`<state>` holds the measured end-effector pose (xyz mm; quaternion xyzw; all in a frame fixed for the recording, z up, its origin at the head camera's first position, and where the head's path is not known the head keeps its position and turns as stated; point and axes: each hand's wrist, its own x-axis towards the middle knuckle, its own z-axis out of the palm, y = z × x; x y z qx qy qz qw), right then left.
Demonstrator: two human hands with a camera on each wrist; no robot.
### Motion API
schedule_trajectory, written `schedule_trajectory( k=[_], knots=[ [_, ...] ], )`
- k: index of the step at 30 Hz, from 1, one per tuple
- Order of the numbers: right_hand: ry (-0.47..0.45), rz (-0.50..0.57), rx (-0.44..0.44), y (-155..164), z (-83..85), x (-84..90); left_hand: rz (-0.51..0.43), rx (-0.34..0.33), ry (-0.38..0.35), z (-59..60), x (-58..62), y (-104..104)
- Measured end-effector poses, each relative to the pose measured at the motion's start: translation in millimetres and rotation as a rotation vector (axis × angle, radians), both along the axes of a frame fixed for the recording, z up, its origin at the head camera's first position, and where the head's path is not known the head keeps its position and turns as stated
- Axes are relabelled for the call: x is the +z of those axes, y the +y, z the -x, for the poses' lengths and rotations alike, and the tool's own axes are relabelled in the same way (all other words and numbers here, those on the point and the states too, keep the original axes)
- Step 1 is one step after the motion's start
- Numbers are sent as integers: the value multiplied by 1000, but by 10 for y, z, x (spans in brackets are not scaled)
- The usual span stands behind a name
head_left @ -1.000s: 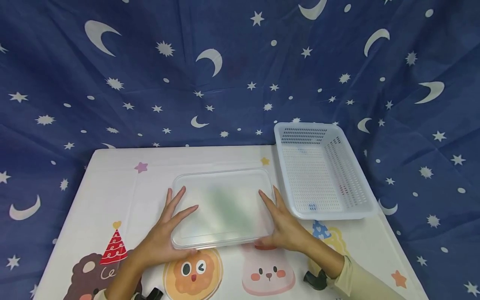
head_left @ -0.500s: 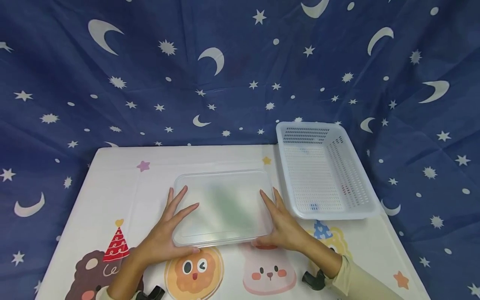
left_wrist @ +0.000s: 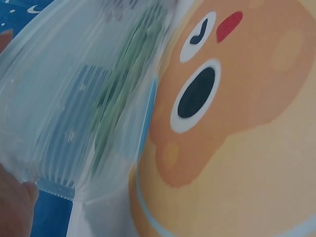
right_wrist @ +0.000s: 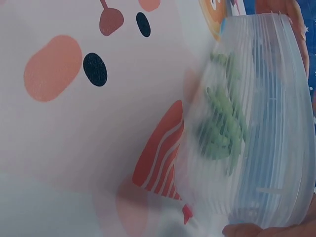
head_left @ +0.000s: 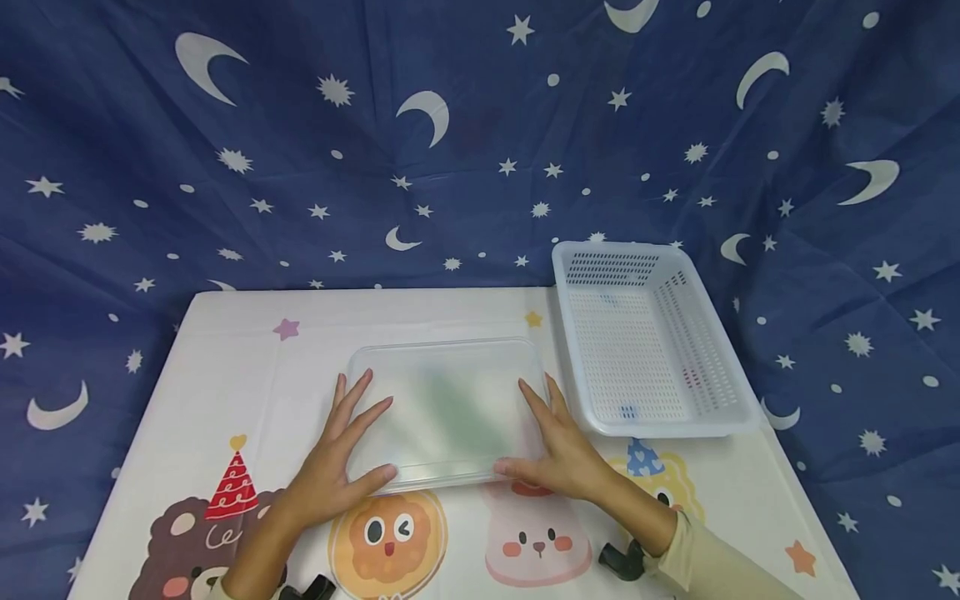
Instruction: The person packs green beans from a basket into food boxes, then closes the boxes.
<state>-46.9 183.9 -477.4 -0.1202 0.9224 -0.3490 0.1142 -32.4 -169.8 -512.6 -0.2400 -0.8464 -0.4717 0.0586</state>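
A translucent rectangular food container (head_left: 453,412) with a lid lies on the table between both hands. Long, thin green pieces (left_wrist: 126,84) show blurred through its ribbed wall; the right wrist view also has them as a green cluster (right_wrist: 222,121). At the container's left side, my left hand (head_left: 330,471) spreads nearly straight fingers over the lid, its thumb at the front edge. Across from it my right hand (head_left: 566,458) touches the right end, fingertips near the side and thumb along the front edge. Neither hand's fingers are curled round the container.
A white perforated plastic basket (head_left: 630,358) stands at the back right, close beside the container. Cartoon figures are printed on the white tablecloth (head_left: 225,358). A dark blue curtain (head_left: 465,150) with moons and stars hangs behind the table.
Both thumbs have shifted up from below the container's front edge to that edge. The container has hardly moved, and the basket stands as before.
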Motion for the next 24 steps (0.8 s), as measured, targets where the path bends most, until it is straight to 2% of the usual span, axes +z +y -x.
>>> schedule_trajectory(
  k=[8,13,16,20,24],
  knots=[
    [95,19,-50,-50,-25,-65,-51,95,-54,-70,14,98],
    [125,10,-67,-92,-41,-41,-67,142,-69,-104,29,127],
    [137,-2,-68,-117,-35,-22,-76,155,-69,-116,23,121],
    [141,-17,-75,-133,-27,-17,-90,142,-62,-118,11,120],
    [143,-35,-86,-127,-42,-25,-61,134,-57,-125,26,129]
  ],
)
